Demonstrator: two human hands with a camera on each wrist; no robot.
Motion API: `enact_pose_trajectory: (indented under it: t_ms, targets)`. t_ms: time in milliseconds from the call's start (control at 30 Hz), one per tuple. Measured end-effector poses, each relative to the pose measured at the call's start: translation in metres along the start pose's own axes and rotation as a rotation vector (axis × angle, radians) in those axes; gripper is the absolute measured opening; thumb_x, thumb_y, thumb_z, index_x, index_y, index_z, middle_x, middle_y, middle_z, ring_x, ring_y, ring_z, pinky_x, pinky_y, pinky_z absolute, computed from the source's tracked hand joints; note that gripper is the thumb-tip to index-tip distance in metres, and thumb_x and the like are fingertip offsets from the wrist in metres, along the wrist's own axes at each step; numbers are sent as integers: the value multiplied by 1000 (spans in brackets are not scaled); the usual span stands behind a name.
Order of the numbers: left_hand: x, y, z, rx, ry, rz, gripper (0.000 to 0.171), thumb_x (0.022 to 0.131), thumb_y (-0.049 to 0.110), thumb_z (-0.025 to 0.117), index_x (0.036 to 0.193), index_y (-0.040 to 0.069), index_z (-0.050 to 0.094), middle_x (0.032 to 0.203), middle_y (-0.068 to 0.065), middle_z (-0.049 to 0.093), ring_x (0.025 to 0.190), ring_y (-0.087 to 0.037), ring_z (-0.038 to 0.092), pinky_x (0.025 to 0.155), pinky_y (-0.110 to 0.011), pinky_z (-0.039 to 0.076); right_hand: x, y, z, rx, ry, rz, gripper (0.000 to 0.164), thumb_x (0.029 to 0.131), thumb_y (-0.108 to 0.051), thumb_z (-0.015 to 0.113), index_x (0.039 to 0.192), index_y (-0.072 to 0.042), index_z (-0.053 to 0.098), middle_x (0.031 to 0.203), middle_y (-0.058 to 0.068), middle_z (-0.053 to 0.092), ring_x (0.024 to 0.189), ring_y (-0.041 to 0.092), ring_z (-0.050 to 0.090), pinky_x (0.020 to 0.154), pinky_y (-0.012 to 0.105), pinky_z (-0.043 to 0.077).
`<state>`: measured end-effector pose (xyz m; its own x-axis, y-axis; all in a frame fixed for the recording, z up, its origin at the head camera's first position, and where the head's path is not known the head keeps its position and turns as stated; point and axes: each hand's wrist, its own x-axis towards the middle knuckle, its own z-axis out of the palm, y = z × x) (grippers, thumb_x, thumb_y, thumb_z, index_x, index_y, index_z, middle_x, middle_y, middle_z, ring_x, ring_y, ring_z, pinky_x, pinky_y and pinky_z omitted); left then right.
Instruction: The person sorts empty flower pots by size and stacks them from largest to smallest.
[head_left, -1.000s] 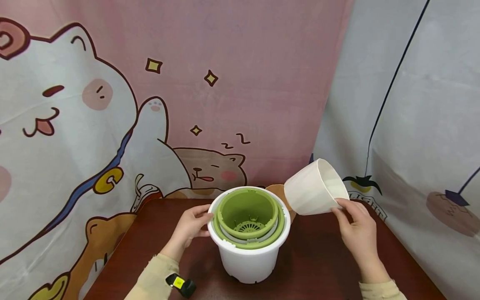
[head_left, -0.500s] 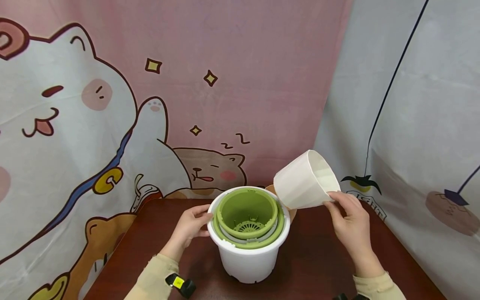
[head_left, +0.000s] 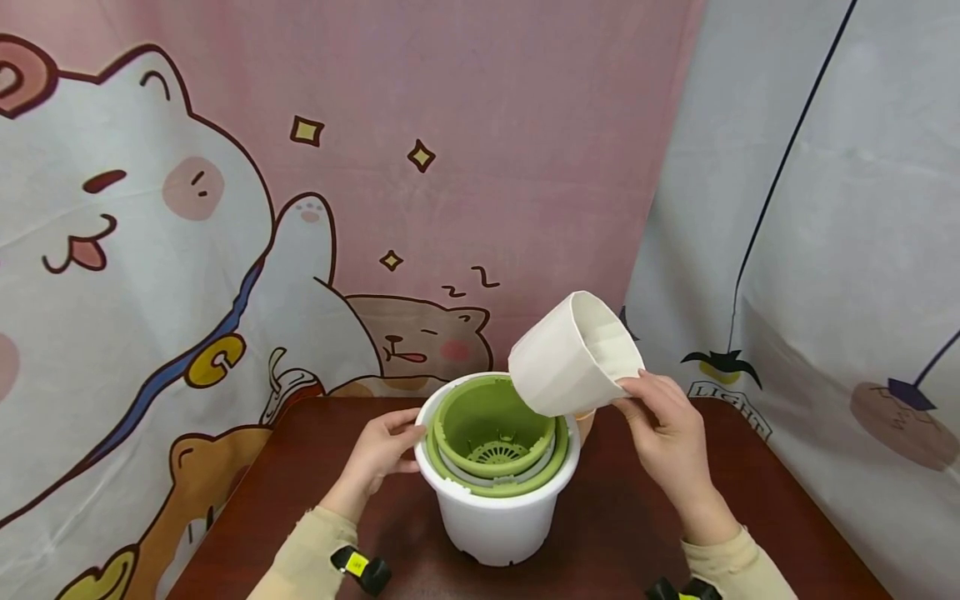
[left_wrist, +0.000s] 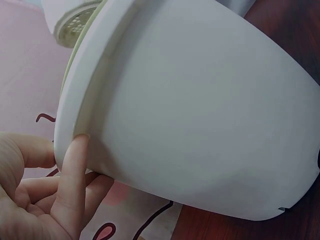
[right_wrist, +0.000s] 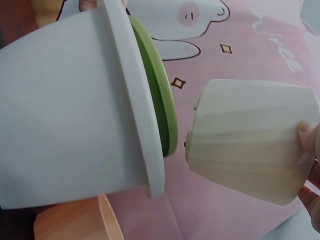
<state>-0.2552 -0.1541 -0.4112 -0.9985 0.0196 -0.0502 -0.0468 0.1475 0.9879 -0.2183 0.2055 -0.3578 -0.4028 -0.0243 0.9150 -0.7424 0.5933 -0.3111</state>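
Observation:
On the table stands a large white flower pot (head_left: 495, 529), upright, with green and grey pots nested in it. The innermost green pot (head_left: 468, 412) has a slotted bottom. My left hand (head_left: 386, 446) pinches the large pot's rim at the left side, with thumb and fingers on the rim in the left wrist view. A smaller cream-white pot (head_left: 558, 358) hangs tilted over the nest's right rear edge, its mouth facing up and right. My right hand (head_left: 671, 437) pinches that pot's rim. In the right wrist view the small pot's bottom is apart from the green rim (right_wrist: 160, 95).
An orange-brown pot (right_wrist: 80, 220) stands behind the large pot, mostly hidden in the head view. The dark red-brown table (head_left: 622, 525) reaches back to a pink and white printed curtain (head_left: 525, 167). Wrist cameras (head_left: 363, 571) sit on both sleeves.
My right hand has carried the cream-white pot left and slightly up, from beside the large pot to over its right rear edge. The left hand and the nested pots have stayed still.

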Motion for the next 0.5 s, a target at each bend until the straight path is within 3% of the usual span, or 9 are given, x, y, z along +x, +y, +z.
enact_pose_trajectory:
  t_ms: [167, 300, 400, 500]
  targets:
    - [0, 0, 0, -1, 3, -5, 38, 95, 8, 66, 131, -1, 61, 105, -16, 68, 78, -24, 68, 59, -37, 61, 3, -4, 10, 46, -8, -69, 39, 63, 20, 79, 93, -6, 75, 91, 8, 73, 95, 20, 61, 104, 27, 44]
    - [0, 0, 0, 4, 7, -3, 38, 95, 8, 66, 131, -1, 61, 106, -16, 68, 77, -23, 68, 59, -37, 61, 3, -5, 18, 96, -26, -128, 11, 84, -6, 73, 94, -5, 75, 91, 7, 73, 92, 24, 62, 105, 34, 45]
    - [0, 0, 0, 8, 8, -2, 39, 95, 9, 66, 132, -1, 61, 107, -16, 68, 75, -21, 68, 59, -37, 61, 2, -5, 23, 119, -41, -172, 26, 94, -29, 64, 94, -5, 74, 90, 6, 72, 92, 26, 62, 106, 36, 45]
    - [0, 0, 0, 8, 8, -5, 38, 95, 9, 66, 132, -1, 61, 107, -16, 68, 74, -20, 68, 59, -37, 61, 1, -6, 28, 141, -56, -220, 30, 97, -32, 61, 94, -5, 74, 88, 5, 71, 90, 28, 61, 106, 36, 44]
